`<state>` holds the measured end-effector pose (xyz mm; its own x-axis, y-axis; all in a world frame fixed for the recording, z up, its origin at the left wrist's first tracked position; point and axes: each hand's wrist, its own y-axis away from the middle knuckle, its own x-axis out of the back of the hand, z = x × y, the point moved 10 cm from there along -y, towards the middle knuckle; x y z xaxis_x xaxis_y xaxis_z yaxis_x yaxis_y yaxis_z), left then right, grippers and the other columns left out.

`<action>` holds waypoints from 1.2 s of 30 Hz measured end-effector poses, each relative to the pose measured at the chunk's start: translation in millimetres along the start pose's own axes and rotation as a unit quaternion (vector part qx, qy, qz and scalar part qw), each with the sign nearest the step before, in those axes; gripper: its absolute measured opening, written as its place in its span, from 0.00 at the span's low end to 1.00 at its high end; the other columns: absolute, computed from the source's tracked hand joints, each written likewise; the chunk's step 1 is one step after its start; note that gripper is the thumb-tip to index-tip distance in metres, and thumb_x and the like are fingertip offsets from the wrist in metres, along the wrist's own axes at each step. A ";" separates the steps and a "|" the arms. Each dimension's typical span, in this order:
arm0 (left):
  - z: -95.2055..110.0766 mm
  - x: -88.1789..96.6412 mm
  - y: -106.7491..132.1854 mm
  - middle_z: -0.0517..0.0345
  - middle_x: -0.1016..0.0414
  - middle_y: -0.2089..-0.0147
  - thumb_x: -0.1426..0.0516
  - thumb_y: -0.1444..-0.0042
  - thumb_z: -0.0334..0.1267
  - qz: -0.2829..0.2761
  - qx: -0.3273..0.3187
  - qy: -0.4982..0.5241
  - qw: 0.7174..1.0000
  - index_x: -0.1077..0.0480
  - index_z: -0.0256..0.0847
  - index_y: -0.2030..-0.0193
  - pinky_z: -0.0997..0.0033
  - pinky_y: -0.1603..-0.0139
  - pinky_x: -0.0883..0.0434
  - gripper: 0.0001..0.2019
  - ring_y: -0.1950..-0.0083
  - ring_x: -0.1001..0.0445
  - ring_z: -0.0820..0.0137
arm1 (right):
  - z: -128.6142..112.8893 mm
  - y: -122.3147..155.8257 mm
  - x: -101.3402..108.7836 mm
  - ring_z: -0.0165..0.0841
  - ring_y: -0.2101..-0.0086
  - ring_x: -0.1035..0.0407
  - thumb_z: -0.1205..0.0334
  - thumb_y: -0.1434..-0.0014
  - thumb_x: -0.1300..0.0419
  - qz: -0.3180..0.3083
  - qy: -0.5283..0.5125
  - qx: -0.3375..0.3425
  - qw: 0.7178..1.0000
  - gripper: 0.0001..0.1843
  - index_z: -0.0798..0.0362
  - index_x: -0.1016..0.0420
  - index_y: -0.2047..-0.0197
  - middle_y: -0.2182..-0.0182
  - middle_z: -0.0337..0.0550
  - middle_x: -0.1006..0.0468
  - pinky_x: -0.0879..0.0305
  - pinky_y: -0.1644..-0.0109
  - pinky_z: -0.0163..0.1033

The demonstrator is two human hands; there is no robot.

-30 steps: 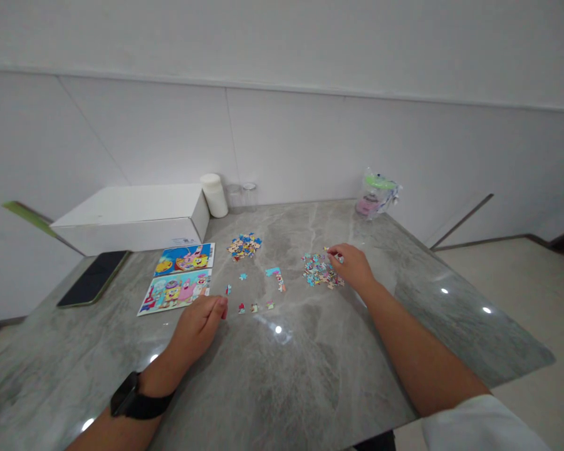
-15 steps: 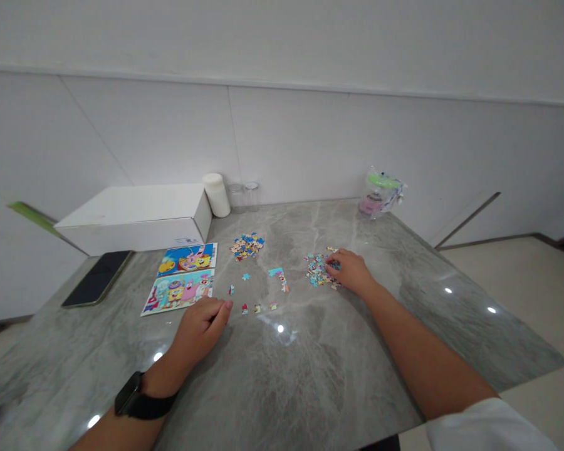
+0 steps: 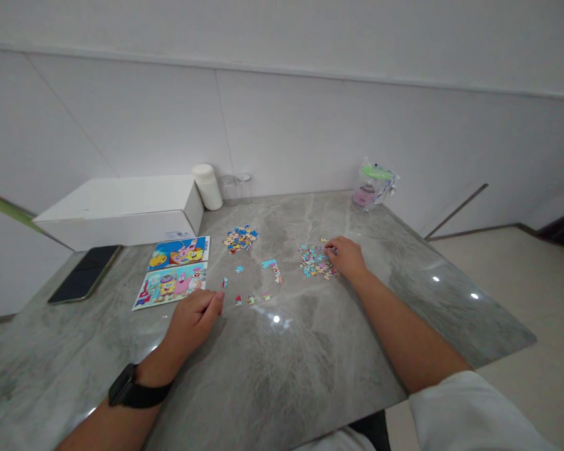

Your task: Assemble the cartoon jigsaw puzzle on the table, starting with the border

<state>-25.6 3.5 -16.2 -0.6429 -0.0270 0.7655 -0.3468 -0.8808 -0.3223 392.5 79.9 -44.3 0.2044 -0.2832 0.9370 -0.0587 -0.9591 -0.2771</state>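
Note:
My right hand [image 3: 346, 257] is at the right edge of a loose pile of small jigsaw puzzle pieces [image 3: 314, 262], its fingers pinched together around a puzzle piece that is mostly hidden. My left hand [image 3: 196, 316] rests on the table with curled fingers, closed, just below the lower picture card [image 3: 172, 287]; nothing shows in it. Between the hands lie a small joined strip of puzzle pieces [image 3: 273, 269], bent at a corner, and several single pieces, among them a light blue one [image 3: 239, 269] and a red one [image 3: 238, 300]. Farther back is a second pile of blue and yellow pieces [image 3: 240, 238].
A blue picture card [image 3: 178, 252] lies above the lower one. A phone [image 3: 85, 274] and a white box [image 3: 117, 210] are at the left. Behind stand a white cylinder [image 3: 207, 188] and two clear glasses [image 3: 243, 186]. A plastic-wrapped container [image 3: 372, 186] stands back right on the marble table [image 3: 282, 369].
The whole view has shifted slightly, moving everything a little left and up. My right hand stays at the pile, its fingers now drawn toward the right edge. My left hand keeps its place.

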 end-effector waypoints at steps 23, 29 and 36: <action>75.5 -19.4 -68.2 0.59 0.25 0.73 0.52 0.29 0.48 -0.051 -0.050 -0.034 0.997 0.27 0.42 0.68 0.69 0.65 0.37 0.21 0.69 0.27 0.68 | -59.6 6.6 -8.7 0.41 0.52 0.25 0.56 0.30 0.38 -0.023 -0.084 0.137 0.987 0.10 0.47 0.14 0.54 0.55 0.48 0.15 0.36 0.44 0.47; 87.1 -70.4 -117.4 0.61 0.25 0.71 0.47 0.32 0.46 -0.089 -0.031 0.017 0.995 0.25 0.42 0.61 0.69 0.67 0.38 0.14 0.70 0.29 0.69 | -39.8 -2.5 -0.6 0.37 0.58 0.23 0.59 0.30 0.41 0.041 -0.215 0.067 0.974 0.11 0.48 0.16 0.57 0.59 0.43 0.14 0.32 0.49 0.42; 95.3 -137.0 -153.0 0.53 0.18 0.59 0.42 0.35 0.38 -0.145 -0.022 -0.019 0.989 0.22 0.40 0.54 0.67 0.60 0.31 0.08 0.61 0.23 0.65 | -29.8 -6.8 -8.8 0.37 0.61 0.24 0.61 0.34 0.41 0.036 -0.260 0.029 0.965 0.10 0.47 0.17 0.61 0.63 0.41 0.15 0.30 0.52 0.41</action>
<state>180.7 96.9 -18.8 -0.4866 0.2046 0.8493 -0.5424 -0.8329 -0.1101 362.0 88.9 -44.4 0.6646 -0.2955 0.6863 -0.0398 -0.9312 -0.3624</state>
